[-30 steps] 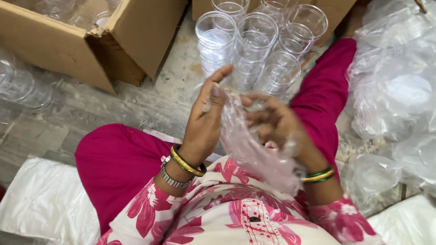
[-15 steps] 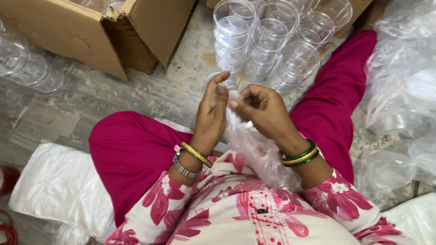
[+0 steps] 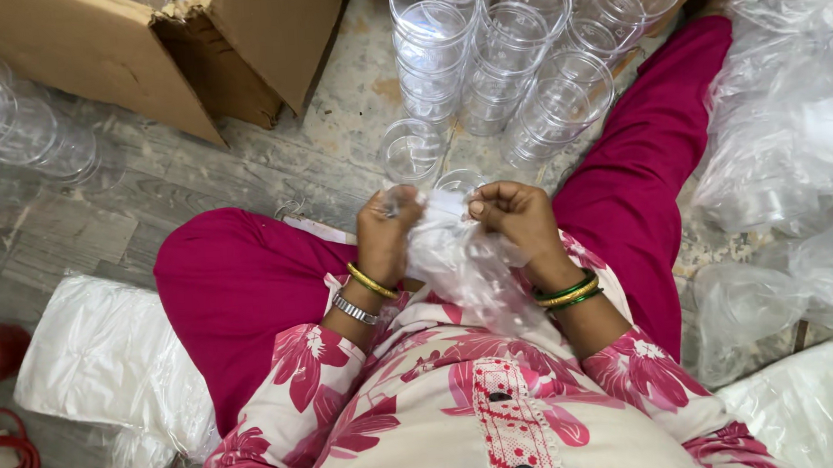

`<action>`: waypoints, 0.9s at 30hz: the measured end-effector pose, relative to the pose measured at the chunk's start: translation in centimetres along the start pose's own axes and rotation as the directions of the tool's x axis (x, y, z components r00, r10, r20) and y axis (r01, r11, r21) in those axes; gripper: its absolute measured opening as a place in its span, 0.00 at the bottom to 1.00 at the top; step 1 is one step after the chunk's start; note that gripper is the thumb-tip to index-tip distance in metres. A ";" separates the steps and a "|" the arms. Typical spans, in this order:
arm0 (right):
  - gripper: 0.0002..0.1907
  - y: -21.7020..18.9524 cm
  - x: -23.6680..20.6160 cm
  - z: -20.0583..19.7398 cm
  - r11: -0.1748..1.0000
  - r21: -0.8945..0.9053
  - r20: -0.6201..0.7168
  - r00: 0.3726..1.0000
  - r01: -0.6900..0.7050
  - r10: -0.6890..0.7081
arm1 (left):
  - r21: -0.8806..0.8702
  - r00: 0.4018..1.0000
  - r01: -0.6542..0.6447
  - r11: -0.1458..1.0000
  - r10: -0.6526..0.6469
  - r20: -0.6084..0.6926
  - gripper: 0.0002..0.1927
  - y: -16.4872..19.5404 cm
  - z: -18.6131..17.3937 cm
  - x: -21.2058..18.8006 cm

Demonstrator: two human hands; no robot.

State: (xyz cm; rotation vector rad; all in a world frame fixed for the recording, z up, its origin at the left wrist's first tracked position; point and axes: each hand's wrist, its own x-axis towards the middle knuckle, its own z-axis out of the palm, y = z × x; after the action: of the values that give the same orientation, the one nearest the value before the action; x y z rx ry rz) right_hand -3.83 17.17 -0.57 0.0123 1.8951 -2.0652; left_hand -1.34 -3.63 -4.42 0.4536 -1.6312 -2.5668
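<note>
**Thin plastic bag pinched at its top edge, nothing in it yet**

The clear plastic bag (image 3: 461, 265) hangs over the lap, near the body, crumpled and seemingly empty; its mouth looks not yet opened. The left hand (image 3: 385, 231) and right hand (image 3: 515, 217) are both clenched on its upper edge, fingertips pinching, wrists bent inward. Stacks of clear cups (image 3: 512, 53) stand just beyond, cardboard boxes (image 3: 170, 57) far left.

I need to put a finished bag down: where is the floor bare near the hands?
Bare floor lies between the cardboard box, the single clear cup and the left knee. The stacked clear cups crowd the space ahead; plastic bags fill the right.
</note>
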 end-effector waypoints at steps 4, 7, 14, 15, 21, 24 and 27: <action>0.05 1.4 0.9 0.5 1.000 0.002 -0.029 0.999 0.029 -0.029 | -0.049 0.999 0.027 0.998 -0.029 -0.039 0.07 0.6 -0.8 1.0; 0.06 1.6 1.7 0.0 0.998 -0.007 -0.056 0.996 0.067 -0.068 | -0.179 0.998 -0.016 0.984 0.028 0.063 0.08 0.8 -0.5 1.0; 0.13 1.9 2.0 -0.5 0.962 0.272 -0.019 1.000 0.002 0.003 | -0.113 0.959 0.285 0.952 -0.283 0.030 0.17 0.8 0.1 1.3; 0.15 1.8 2.0 -0.4 0.964 0.266 -0.011 1.000 0.000 0.003 | -0.236 0.922 0.384 0.893 -0.386 0.039 0.19 1.0 -0.1 1.7; 0.14 -0.1 3.2 -1.4 0.828 0.530 0.019 0.979 -0.181 0.202 | -0.372 0.821 0.550 0.748 -0.402 0.406 0.22 0.8 -0.5 2.8; 0.16 -2.2 4.1 -3.1 0.747 0.649 0.211 0.977 -0.146 0.007 | -0.283 0.722 0.689 0.668 -0.595 0.355 0.18 -1.0 -0.4 2.7; 0.13 -3.4 4.6 -4.4 0.625 0.734 0.266 0.959 -0.265 0.095 | -0.203 0.743 0.660 0.723 -0.589 0.317 0.17 -3.1 -1.4 3.8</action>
State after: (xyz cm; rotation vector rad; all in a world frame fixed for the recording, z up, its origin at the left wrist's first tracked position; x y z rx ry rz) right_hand -9.96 20.57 1.19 0.1821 0.7291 -2.4408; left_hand -4.24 -4.36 -8.55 0.8336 -1.2279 -3.4247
